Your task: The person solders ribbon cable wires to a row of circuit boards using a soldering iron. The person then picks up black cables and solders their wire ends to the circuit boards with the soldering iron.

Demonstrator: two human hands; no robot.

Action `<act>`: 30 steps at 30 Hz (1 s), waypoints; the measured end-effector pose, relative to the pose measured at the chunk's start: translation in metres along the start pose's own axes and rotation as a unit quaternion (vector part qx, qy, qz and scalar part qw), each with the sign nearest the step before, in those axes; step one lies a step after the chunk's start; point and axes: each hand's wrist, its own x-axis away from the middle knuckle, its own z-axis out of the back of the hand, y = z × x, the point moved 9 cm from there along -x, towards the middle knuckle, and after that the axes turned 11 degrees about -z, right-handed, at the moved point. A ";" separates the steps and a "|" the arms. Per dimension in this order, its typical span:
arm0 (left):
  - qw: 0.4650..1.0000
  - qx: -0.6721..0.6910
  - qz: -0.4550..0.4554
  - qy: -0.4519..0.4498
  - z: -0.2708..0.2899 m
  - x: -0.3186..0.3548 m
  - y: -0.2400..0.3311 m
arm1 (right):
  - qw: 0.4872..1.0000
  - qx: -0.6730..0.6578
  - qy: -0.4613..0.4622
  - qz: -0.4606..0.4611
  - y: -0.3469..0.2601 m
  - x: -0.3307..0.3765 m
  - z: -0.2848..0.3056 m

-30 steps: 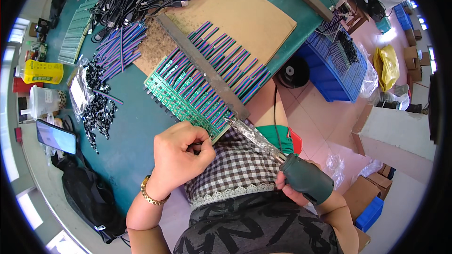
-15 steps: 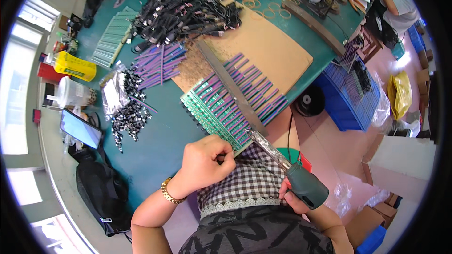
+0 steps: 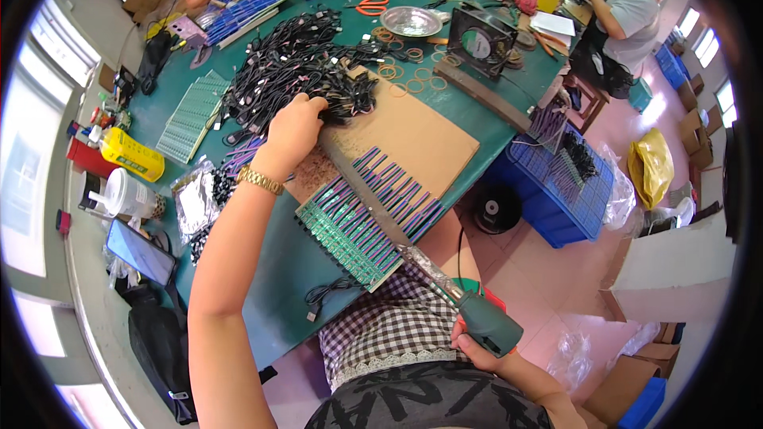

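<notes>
My left hand (image 3: 296, 129), a gold-coloured watch on its wrist, is at the near edge of a pile of black cables (image 3: 278, 63). Its fingers are bent together and their tips are hidden. In my right hand (image 3: 477, 349) is a soldering iron (image 3: 486, 319) with a thick dark green handle and a long metal barrel. The iron's tip lies by the lower end of a metal bar (image 3: 362, 189). That bar rests across purple-and-black wires running from a panel of green circuit boards (image 3: 338, 234). A black cable (image 3: 330, 290) lies beside the panel.
A brown board (image 3: 433, 131) lies beneath the panel. Rubber bands (image 3: 409, 79), a metal dish (image 3: 411, 21) and a small fan (image 3: 481, 41) stand farther back. A blue crate (image 3: 548, 191) is at right, a phone (image 3: 141, 248) at left. Two other people sit across the table.
My left hand has moved from the near corner of the panel up to the cable pile. A black cable now shows beside the panel. The view has shifted, showing more of the far table.
</notes>
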 end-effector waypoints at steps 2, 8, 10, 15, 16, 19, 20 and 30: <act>0.995 -0.053 -0.079 -0.025 -0.007 -0.017 0.004 | 0.999 -0.009 0.031 -0.033 -0.003 -0.002 0.004; 0.988 0.145 0.043 0.022 0.014 -0.004 -0.017 | 0.921 0.283 0.211 0.165 0.003 0.006 -0.003; 0.993 0.091 -0.066 0.041 0.014 -0.007 -0.007 | 0.971 0.146 0.155 0.108 -0.019 -0.012 0.006; 0.990 -0.012 -0.126 -0.054 -0.013 -0.022 0.008 | 0.971 0.057 0.148 0.179 -0.055 -0.014 0.006; 0.987 -0.056 -0.138 -0.055 -0.015 -0.023 0.009 | 0.970 0.054 0.153 0.178 -0.054 -0.012 0.006; 0.984 -0.045 -0.164 -0.060 -0.012 -0.021 -0.006 | 0.974 0.039 0.158 0.157 -0.048 -0.012 0.003; 0.983 -0.022 -0.178 -0.051 -0.006 -0.019 -0.011 | 0.971 0.026 0.164 0.174 -0.050 -0.011 0.004; 0.958 0.172 -0.211 -0.086 0.065 0.089 0.076 | 0.960 -0.265 0.086 -0.029 -0.019 -0.025 0.014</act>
